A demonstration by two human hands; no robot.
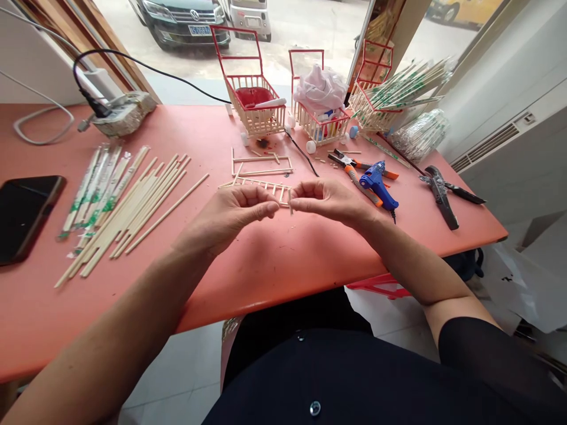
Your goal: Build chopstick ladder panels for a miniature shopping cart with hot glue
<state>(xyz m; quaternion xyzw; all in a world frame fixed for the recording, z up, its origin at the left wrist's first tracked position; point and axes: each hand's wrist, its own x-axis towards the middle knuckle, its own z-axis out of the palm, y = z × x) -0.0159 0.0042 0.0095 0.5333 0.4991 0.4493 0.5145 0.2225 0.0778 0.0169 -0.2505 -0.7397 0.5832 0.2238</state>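
My left hand [241,208] is closed, thumb against curled fingers; whatever it may pinch is hidden. Just beyond its knuckles is a small ladder-like frame of wooden sticks [259,184], partly covered by the hand; I cannot tell whether they touch. Between thumb and fingers, my right hand [325,200] pinches a short wooden stick [290,202], held upright near the frame's right end. Farther back on the table lies a rectangular stick frame [262,172] with a few short pieces in it.
Loose chopsticks [146,200] and wrapped ones [95,183] lie left, beside a phone [26,215]. Behind stand stick-built carts [259,112]. Pliers [354,177], a blue glue gun [378,184] and a black-handled tool [440,192] lie right. A power strip [124,115] sits back left.
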